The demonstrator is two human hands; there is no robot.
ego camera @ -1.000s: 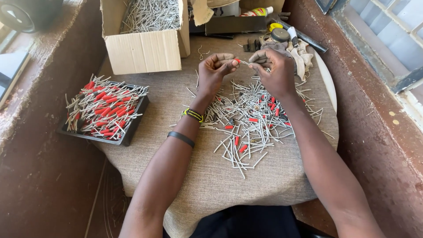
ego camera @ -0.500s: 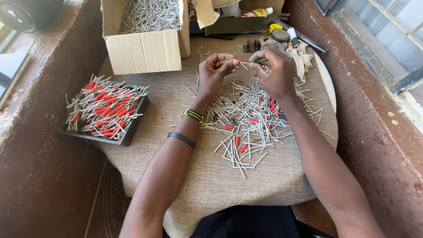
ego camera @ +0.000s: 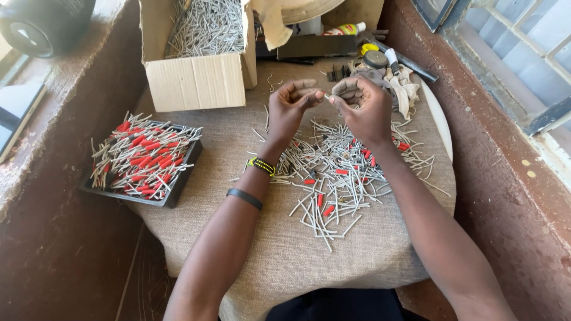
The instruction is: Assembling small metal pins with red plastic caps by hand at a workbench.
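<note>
Thin grey stick [ego camera: 328, 97] pinched between fingertips of left hand [ego camera: 291, 107] and right hand [ego camera: 366, 110], above far edge of loose stick pile [ego camera: 339, 172]. Hands sat slightly lower, closer together than before. Cardboard box [ego camera: 199, 80] far left; black tray [ego camera: 146, 159] left; rag [ego camera: 401, 83] just beyond.

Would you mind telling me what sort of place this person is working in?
Probably a small home workshop for hand assembly: a cloth-covered table strewn with grey pins, a cardboard box of more, and a black tray of red-sleeved ones.
</note>
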